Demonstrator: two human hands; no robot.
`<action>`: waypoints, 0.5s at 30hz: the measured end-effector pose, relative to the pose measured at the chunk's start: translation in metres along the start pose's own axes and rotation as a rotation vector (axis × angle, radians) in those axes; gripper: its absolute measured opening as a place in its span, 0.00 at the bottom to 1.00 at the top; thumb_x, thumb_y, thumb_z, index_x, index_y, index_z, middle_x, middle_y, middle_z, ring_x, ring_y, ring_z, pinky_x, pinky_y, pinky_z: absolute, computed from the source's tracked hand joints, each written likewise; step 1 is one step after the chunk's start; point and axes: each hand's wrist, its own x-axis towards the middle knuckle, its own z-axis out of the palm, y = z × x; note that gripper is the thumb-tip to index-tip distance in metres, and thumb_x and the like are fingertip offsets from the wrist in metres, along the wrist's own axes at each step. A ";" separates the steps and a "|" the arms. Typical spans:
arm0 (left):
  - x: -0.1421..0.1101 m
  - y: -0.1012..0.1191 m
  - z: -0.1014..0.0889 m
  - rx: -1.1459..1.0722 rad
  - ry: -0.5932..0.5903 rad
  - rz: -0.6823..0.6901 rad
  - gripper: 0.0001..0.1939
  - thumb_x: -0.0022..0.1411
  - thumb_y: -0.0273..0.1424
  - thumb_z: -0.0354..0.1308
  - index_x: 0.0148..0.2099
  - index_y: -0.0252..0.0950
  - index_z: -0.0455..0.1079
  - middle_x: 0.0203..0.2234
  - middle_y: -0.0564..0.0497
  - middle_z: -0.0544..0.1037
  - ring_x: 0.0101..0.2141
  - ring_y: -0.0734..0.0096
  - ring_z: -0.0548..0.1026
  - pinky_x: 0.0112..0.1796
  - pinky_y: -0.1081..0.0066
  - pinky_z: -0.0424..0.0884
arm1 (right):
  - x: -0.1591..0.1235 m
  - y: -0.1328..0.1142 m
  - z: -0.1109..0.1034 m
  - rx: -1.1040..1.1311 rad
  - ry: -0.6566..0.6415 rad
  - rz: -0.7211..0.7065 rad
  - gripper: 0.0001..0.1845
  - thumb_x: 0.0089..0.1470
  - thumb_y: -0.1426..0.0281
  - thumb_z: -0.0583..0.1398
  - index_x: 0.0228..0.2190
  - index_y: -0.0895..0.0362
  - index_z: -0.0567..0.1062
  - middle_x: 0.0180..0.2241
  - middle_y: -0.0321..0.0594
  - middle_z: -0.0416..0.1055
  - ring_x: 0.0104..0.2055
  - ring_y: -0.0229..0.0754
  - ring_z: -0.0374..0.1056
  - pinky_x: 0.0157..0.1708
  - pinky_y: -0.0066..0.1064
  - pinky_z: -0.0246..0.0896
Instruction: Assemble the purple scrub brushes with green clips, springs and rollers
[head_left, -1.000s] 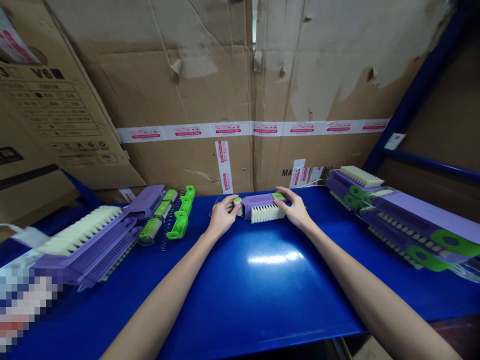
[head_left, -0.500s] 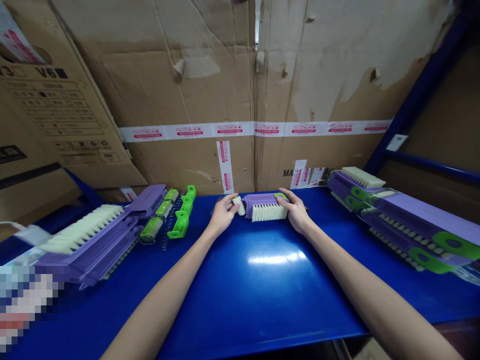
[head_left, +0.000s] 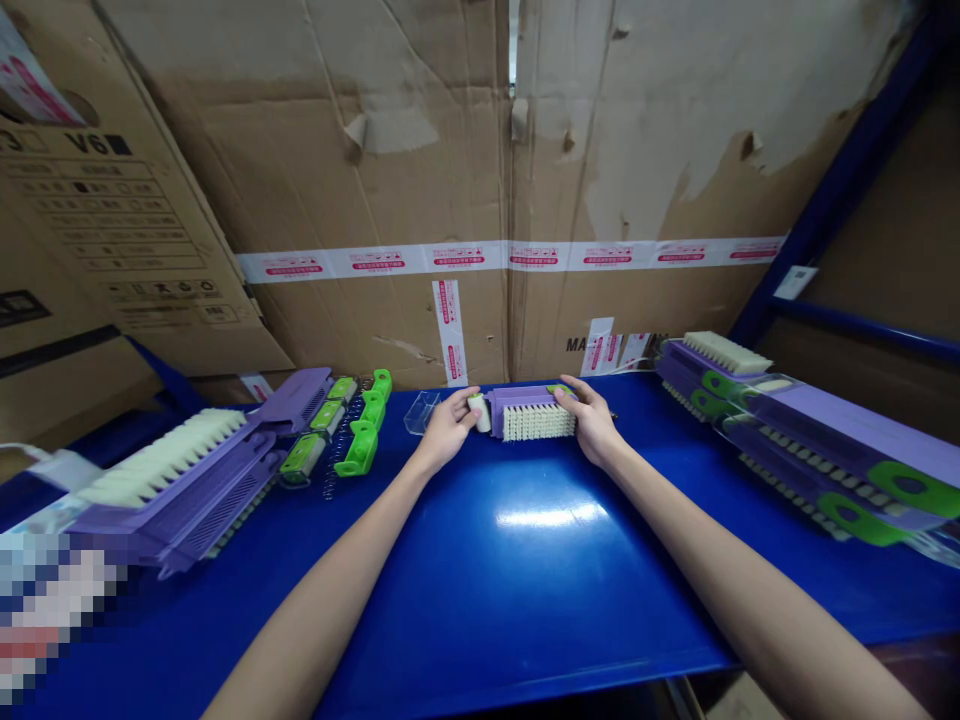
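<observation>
My left hand (head_left: 448, 430) is closed, with thumb and fingers pinching a small white rounded piece with a green top (head_left: 481, 413). This piece stands close against the left end of a purple brush (head_left: 538, 418) with cream bristles facing me; whether they are joined I cannot tell. My right hand (head_left: 594, 420) grips the brush's right end, thumb on its green part (head_left: 559, 392) and fingers behind it. Just left of my left hand lies a clear plastic box (head_left: 421, 410).
On the left sit purple brushes (head_left: 172, 455), green-topped small blocks (head_left: 316, 430), dark springs (head_left: 337, 440) and bright green brackets (head_left: 364, 435). Finished-looking purple-and-green brushes (head_left: 817, 430) are stacked on the right. Cardboard (head_left: 375, 180) walls the back of the blue table (head_left: 540, 590).
The white piece has turned slightly more upright and shifted a little right in my left hand. The clear box beside that hand shows more plainly. My right hand keeps its hold.
</observation>
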 end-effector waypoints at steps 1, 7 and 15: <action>0.000 -0.001 0.000 0.006 -0.003 0.007 0.29 0.46 0.36 0.67 0.51 0.31 0.67 0.46 0.38 0.76 0.49 0.55 0.73 0.53 0.55 0.65 | 0.000 -0.001 0.000 0.002 0.004 0.005 0.33 0.33 0.59 0.70 0.43 0.54 0.72 0.41 0.40 0.74 0.44 0.47 0.69 0.42 0.38 0.65; 0.000 -0.004 0.001 -0.028 -0.025 -0.029 0.33 0.46 0.38 0.67 0.52 0.30 0.66 0.48 0.36 0.74 0.51 0.53 0.71 0.53 0.54 0.64 | 0.000 -0.001 0.001 0.012 0.033 0.030 0.31 0.34 0.58 0.69 0.42 0.54 0.72 0.40 0.40 0.74 0.42 0.48 0.70 0.39 0.39 0.66; 0.002 0.000 -0.001 0.009 -0.011 -0.047 0.32 0.42 0.36 0.69 0.49 0.29 0.67 0.43 0.36 0.77 0.47 0.54 0.74 0.52 0.54 0.66 | 0.003 0.003 0.001 -0.006 0.050 0.011 0.30 0.35 0.56 0.69 0.41 0.53 0.72 0.33 0.38 0.73 0.34 0.45 0.70 0.34 0.38 0.67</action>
